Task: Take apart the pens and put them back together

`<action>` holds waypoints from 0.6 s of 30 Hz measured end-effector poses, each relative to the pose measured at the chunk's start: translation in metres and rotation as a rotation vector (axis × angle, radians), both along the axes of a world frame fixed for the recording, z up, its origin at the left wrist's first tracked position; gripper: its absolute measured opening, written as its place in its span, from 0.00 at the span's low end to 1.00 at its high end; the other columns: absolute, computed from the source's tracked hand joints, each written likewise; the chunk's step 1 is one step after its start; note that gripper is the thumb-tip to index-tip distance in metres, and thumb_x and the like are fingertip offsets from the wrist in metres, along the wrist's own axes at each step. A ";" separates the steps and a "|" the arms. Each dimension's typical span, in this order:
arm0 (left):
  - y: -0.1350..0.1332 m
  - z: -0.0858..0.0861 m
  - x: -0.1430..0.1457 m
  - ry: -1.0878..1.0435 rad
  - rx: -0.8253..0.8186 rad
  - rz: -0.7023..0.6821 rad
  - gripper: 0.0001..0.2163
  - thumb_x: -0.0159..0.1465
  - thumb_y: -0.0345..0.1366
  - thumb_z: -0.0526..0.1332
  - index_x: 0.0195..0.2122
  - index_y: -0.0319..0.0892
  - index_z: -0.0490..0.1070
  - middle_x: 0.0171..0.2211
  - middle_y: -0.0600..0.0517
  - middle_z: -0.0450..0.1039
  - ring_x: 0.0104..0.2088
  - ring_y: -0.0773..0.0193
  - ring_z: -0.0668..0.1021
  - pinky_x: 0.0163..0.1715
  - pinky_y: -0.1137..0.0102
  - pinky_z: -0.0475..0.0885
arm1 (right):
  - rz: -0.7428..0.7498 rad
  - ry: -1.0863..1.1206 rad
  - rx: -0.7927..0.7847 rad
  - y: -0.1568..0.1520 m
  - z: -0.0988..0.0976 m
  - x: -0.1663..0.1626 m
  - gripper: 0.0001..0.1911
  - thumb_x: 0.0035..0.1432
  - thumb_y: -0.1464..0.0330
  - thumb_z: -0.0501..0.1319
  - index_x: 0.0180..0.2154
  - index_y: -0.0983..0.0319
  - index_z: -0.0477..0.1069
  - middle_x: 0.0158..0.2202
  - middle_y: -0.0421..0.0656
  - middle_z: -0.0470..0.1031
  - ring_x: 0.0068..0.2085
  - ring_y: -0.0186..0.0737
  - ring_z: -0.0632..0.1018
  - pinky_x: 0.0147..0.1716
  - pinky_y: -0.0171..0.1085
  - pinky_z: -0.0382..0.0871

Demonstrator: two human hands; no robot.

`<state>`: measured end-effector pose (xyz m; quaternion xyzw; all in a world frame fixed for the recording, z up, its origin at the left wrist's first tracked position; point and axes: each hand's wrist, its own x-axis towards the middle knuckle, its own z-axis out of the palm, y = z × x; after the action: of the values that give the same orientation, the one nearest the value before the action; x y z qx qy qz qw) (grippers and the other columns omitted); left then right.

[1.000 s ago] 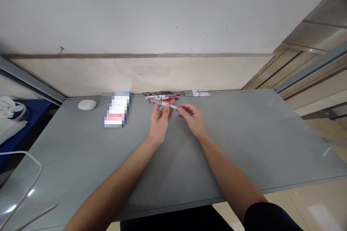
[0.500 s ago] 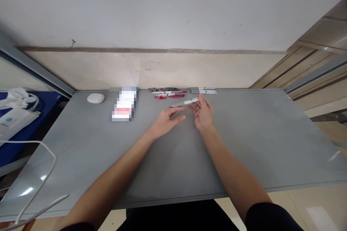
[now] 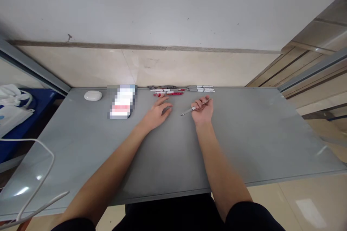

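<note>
Grey table (image 3: 257, 133), pushed against a wall: plain white panel (image 3: 108, 7) above, beige tile band (image 3: 203, 66) below. Shiny floor tiles (image 3: 287, 202) at the near right. Left side: blue surface (image 3: 45, 97) beyond the table, white cable (image 3: 51, 164) looping over the near corner. On the table, far left, a white rounded object (image 3: 93, 96), then a phone (image 3: 121, 103), screen pixelated. White-and-grey pen (image 3: 187, 111) sits in the right hand (image 3: 204, 113), fingers curled round it, tip sticking out leftward over the table. Row of similar pens (image 3: 200, 89) just beyond that hand, by the wall. Left hand (image 3: 155, 116) loosely spread, nothing seen in it, fingertips at the red pen (image 3: 175, 93) in a mixed pen pile (image 3: 162, 90); contact can't be told.
</note>
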<state>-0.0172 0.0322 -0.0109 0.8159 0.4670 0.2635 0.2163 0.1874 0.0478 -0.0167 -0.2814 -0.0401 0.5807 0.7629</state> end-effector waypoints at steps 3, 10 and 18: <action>-0.002 -0.005 0.002 0.101 0.115 -0.013 0.15 0.68 0.39 0.50 0.46 0.41 0.73 0.61 0.44 0.63 0.67 0.54 0.54 0.64 0.56 0.56 | -0.028 0.084 0.092 -0.004 -0.001 -0.003 0.17 0.65 0.56 0.46 0.30 0.56 0.64 0.17 0.31 0.56 0.18 0.29 0.61 0.22 0.32 0.63; -0.007 -0.010 0.007 0.277 0.241 0.087 0.16 0.68 0.41 0.50 0.49 0.43 0.73 0.58 0.44 0.68 0.62 0.50 0.64 0.64 0.51 0.52 | -0.012 0.160 0.211 -0.002 -0.012 -0.008 0.22 0.66 0.58 0.42 0.24 0.57 0.60 0.20 0.34 0.56 0.22 0.32 0.64 0.31 0.36 0.67; -0.015 -0.009 0.008 0.340 0.208 0.124 0.22 0.69 0.46 0.48 0.59 0.44 0.66 0.64 0.43 0.59 0.64 0.47 0.60 0.64 0.48 0.49 | 0.003 -0.051 0.210 -0.007 -0.008 -0.009 0.17 0.61 0.59 0.46 0.23 0.57 0.58 0.22 0.36 0.54 0.24 0.35 0.62 0.30 0.39 0.65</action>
<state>-0.0088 0.0176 -0.0199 0.8363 0.5163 0.1816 0.0322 0.1786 0.0411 -0.0249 -0.2146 -0.1206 0.5668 0.7862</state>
